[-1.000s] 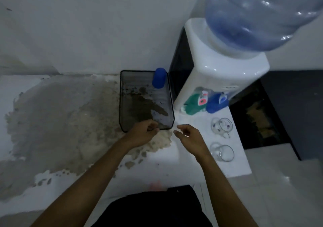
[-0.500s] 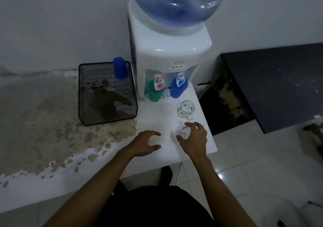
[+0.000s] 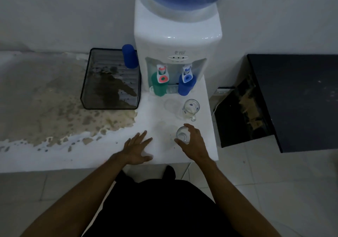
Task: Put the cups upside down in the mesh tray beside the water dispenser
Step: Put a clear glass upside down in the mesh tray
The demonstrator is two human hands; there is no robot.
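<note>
A black mesh tray (image 3: 86, 83) sits on the counter left of the white water dispenser (image 3: 176, 41). One blue cup (image 3: 129, 56) stands upside down in the tray's far right corner. A green cup (image 3: 159, 85) and a second blue cup (image 3: 185, 86) stand under the dispenser's taps. A clear glass mug (image 3: 191, 108) stands upright in front of them. My right hand (image 3: 192, 141) is closed around a clear glass cup (image 3: 182, 136) near the counter's front edge. My left hand (image 3: 137, 148) rests flat on the counter, fingers spread, holding nothing.
A large brown stain (image 3: 45, 98) covers the counter left of and under the tray. The counter ends just right of the glass cups. A black table (image 3: 300, 98) stands further right across a gap. Pale floor tiles lie below.
The view has swung right toward the dispenser. My left hand left the tray's front rim and went down flat on the counter. My right hand reached to the near glass cup and closed around it.
</note>
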